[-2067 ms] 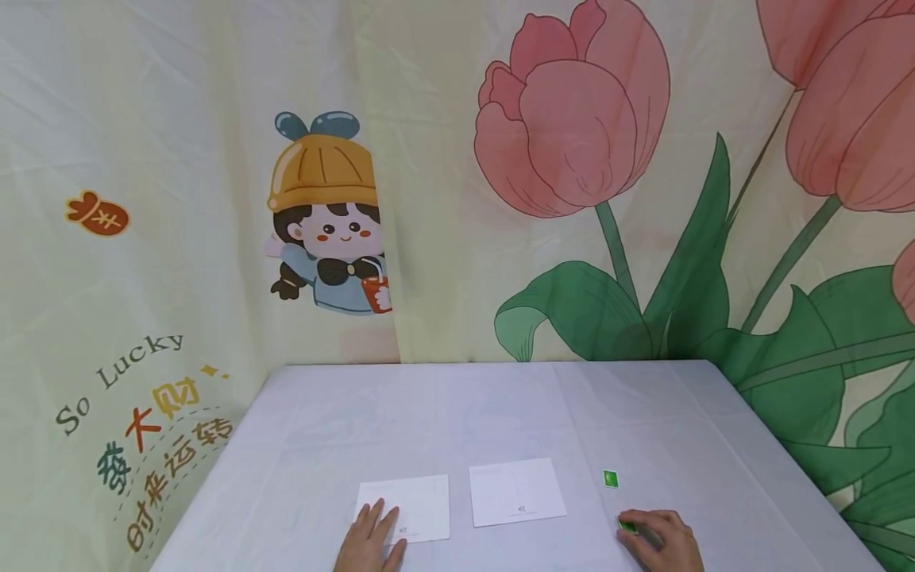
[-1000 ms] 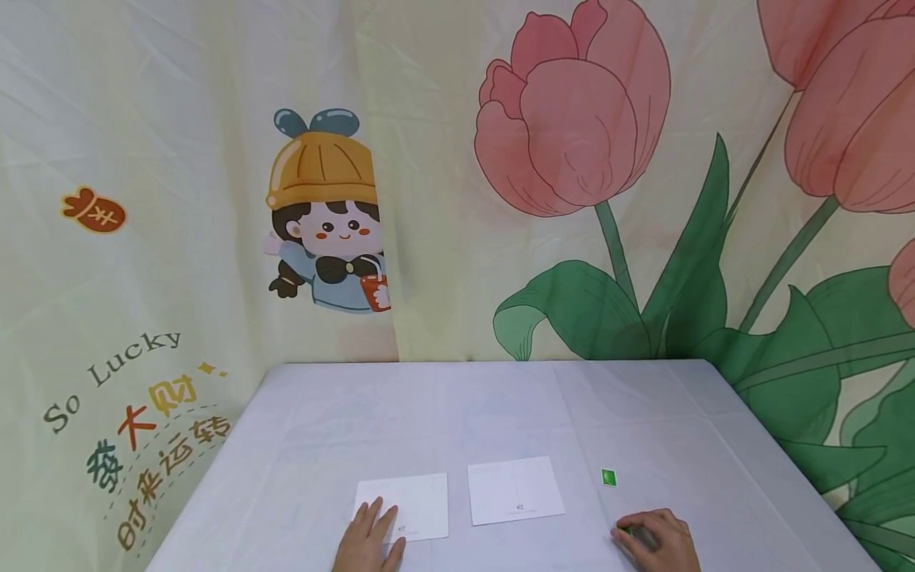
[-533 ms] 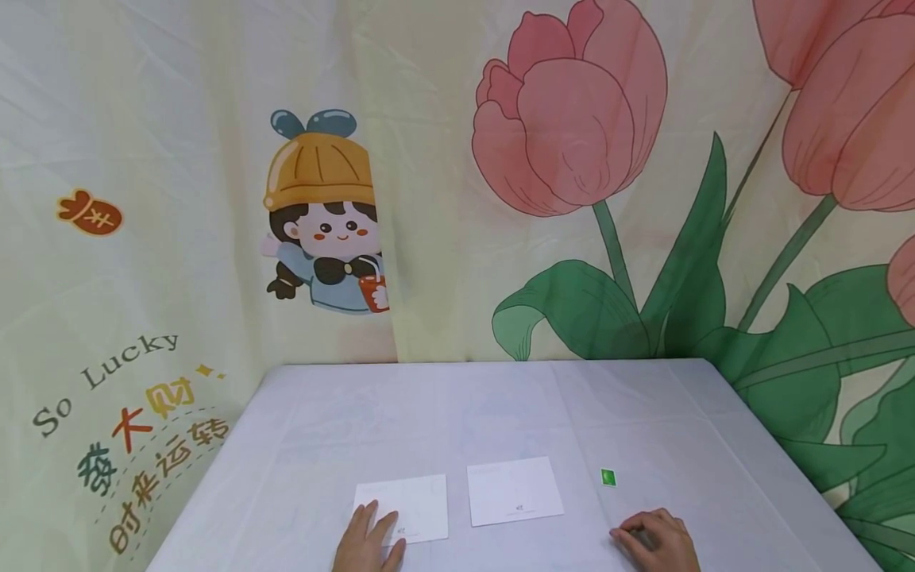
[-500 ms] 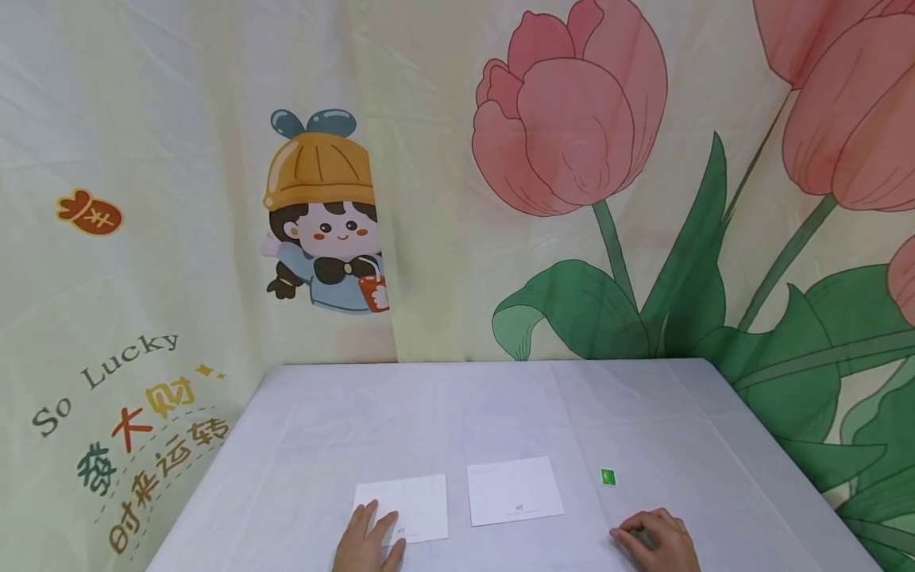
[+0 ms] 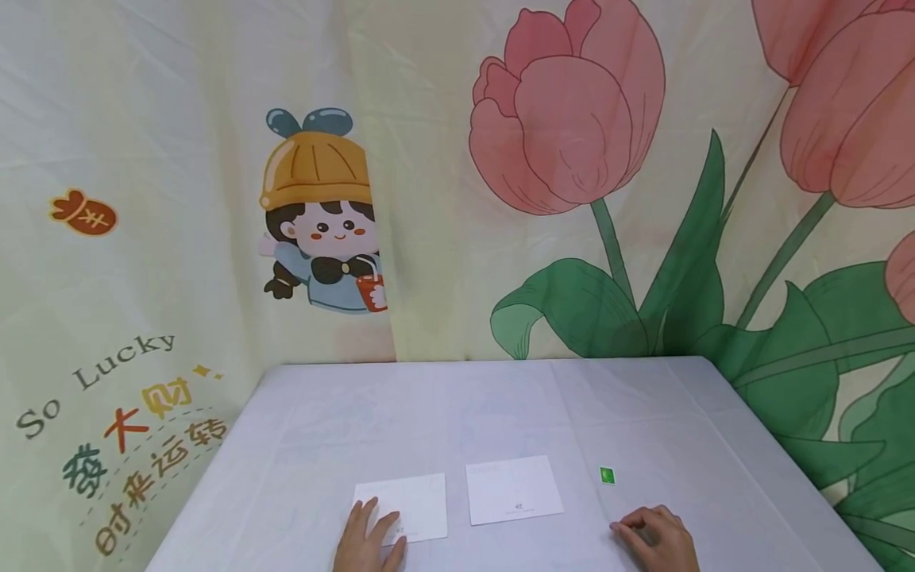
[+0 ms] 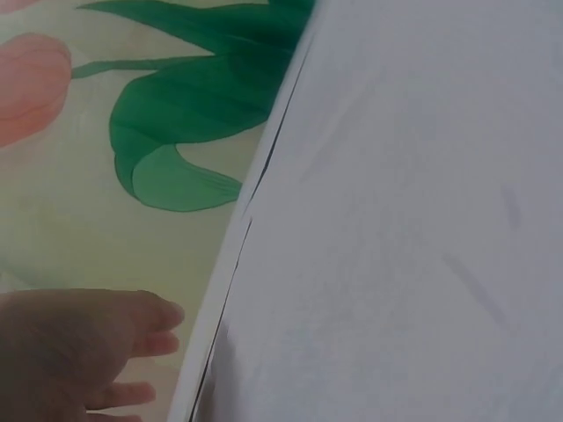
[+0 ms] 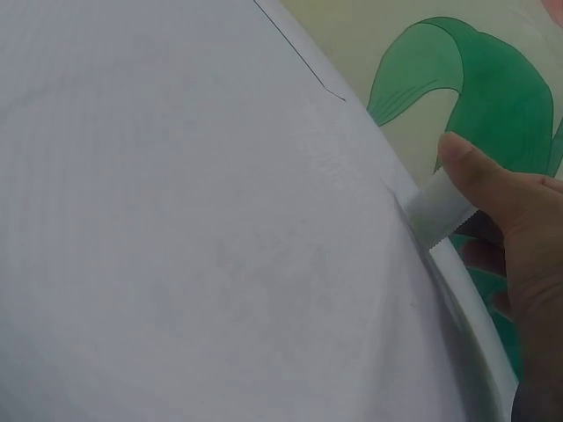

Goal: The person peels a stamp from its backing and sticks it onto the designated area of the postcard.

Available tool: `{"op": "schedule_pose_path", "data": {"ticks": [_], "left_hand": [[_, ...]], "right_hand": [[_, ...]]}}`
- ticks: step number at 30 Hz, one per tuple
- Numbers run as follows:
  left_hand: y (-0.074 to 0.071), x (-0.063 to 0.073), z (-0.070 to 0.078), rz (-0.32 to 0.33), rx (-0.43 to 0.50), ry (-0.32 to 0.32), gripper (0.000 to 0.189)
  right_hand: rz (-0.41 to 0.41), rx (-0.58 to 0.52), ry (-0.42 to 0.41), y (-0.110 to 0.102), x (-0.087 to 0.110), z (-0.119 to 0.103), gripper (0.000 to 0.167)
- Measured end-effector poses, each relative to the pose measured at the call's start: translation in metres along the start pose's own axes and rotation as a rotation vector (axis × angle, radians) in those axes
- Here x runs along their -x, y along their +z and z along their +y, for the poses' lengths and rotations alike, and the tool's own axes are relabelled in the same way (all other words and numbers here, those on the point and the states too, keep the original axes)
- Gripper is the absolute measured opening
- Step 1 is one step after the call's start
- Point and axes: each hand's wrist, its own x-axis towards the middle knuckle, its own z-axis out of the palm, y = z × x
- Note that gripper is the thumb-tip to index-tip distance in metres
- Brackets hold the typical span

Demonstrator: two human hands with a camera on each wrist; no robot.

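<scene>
My left hand rests with spread fingers on the lower left part of a white postcard, which has a small grey print near its bottom edge. A second white postcard lies just to the right. Further right, a small green stamp with a white border lies face up on the table. Below it, my right hand pinches another stamp between thumb and fingers. The right wrist view shows its pale back and toothed edge; in the head view the fingers hide it.
A white cloth covers the table. Behind it hangs a curtain printed with tulips, a cartoon child and lettering. The table's far edge runs along the curtain's foot.
The stamp in my right hand has turned from showing its green face to being hidden behind the fingers. That hand shifted slightly left. My left hand stays on the postcard.
</scene>
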Motion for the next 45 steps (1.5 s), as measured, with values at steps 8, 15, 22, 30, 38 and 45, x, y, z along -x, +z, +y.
{"op": "schedule_pose_path", "data": {"ticks": [8,15,22,30,38,45], "left_hand": [[0.011,0.002,0.008,0.231,0.111,0.173,0.049],[0.012,0.007,0.024,0.149,0.123,0.174,0.027],[0.009,0.004,0.050,0.063,0.147,0.199,0.026],[0.006,-0.009,0.068,0.085,0.177,0.259,0.026],[-0.015,-0.022,0.071,0.033,0.234,0.162,0.023],[-0.026,-0.033,0.086,0.036,0.293,0.131,0.021]], "right_hand": [[0.009,-0.018,0.046,0.002,-0.002,0.001,0.017],[0.063,-0.019,0.026,-0.002,-0.002,-0.001,0.017],[0.156,-0.029,-0.036,-0.004,-0.004,-0.006,0.019],[0.136,-0.067,0.026,-0.005,-0.004,-0.020,0.016],[0.220,-0.178,-0.028,-0.003,-0.003,-0.034,0.018],[0.247,-0.283,-0.062,0.038,-0.016,-0.003,0.011]]}}
